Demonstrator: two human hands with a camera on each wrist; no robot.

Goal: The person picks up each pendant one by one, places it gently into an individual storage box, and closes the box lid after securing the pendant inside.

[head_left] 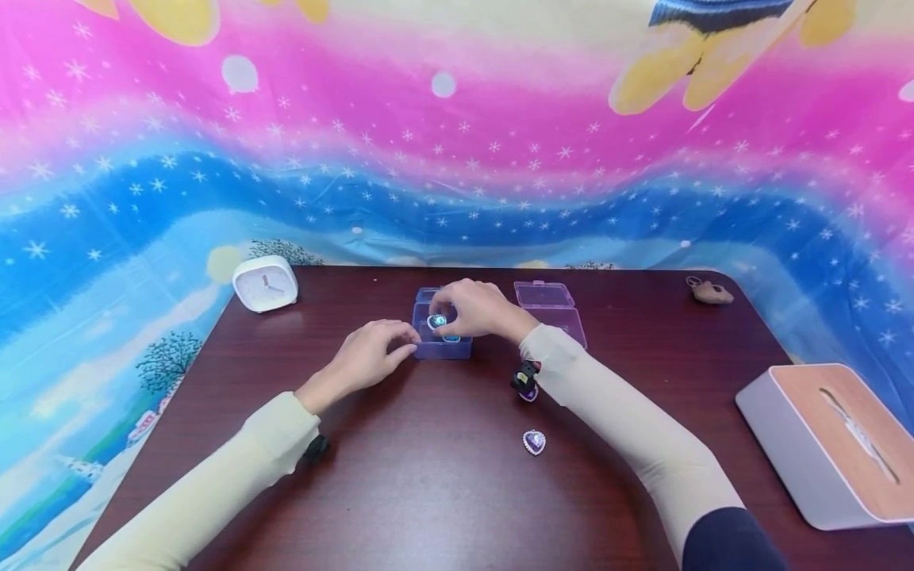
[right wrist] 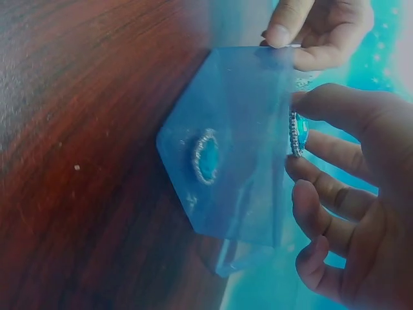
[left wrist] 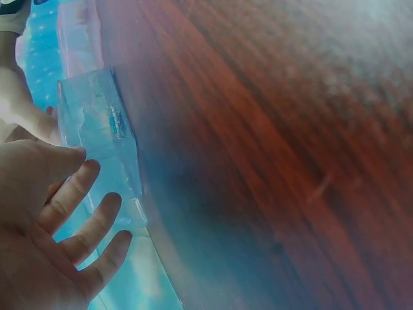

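A translucent blue plastic box [head_left: 443, 350] stands with its lid raised near the back middle of the table. Over it, my right hand [head_left: 474, 308] pinches a blue gem with a beaded silver rim [right wrist: 299, 134] between thumb and fingertips. Through the box's wall shows a second blue gem [right wrist: 208, 157], lying inside. My left hand [head_left: 367, 354] has its thumb and fingertips at the box's left front corner, fingers spread and loosely bent in the left wrist view. A purple heart-shaped gem [head_left: 534, 442] lies nearer on the table; another purple gem [head_left: 529, 393] is partly hidden by the right wrist camera.
An opened pink plastic box [head_left: 545, 295] sits right of the blue one, partly behind the right forearm. A white clock [head_left: 266, 284] stands back left, a small brown object [head_left: 710, 292] back right. A tissue box [head_left: 793, 452] occupies the right edge. A printed cloth hangs behind the table.
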